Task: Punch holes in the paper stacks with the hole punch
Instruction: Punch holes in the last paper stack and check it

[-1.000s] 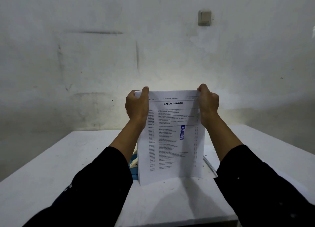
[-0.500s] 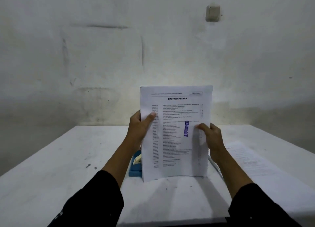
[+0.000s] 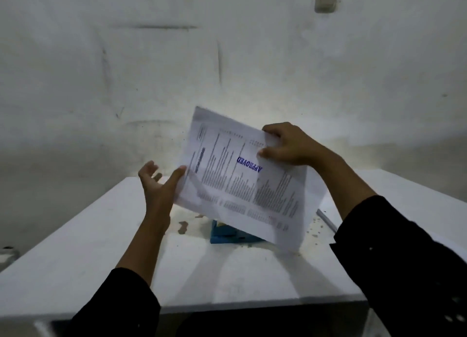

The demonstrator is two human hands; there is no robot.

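Observation:
A printed paper stack [image 3: 242,182] with a blue "APPROVED" stamp hangs turned sideways and tilted above the white table [image 3: 101,248]. My right hand [image 3: 288,144] pinches its upper edge, thumb on the printed face. My left hand [image 3: 159,182] is spread with straight fingers, and its thumb touches the stack's left edge. The blue hole punch [image 3: 227,233] stands on the table below the stack, mostly hidden by the paper.
Small paper bits and dark specks [image 3: 183,226] lie on the table around the punch. A thin grey rod [image 3: 327,219] lies to the right of the punch. A wall [image 3: 227,58] rises right behind the table.
The stack stood upright in both hands; now it is turned a quarter onto its side and tilted. My right hand shifted to the upper edge, and my left hand let go and spread.

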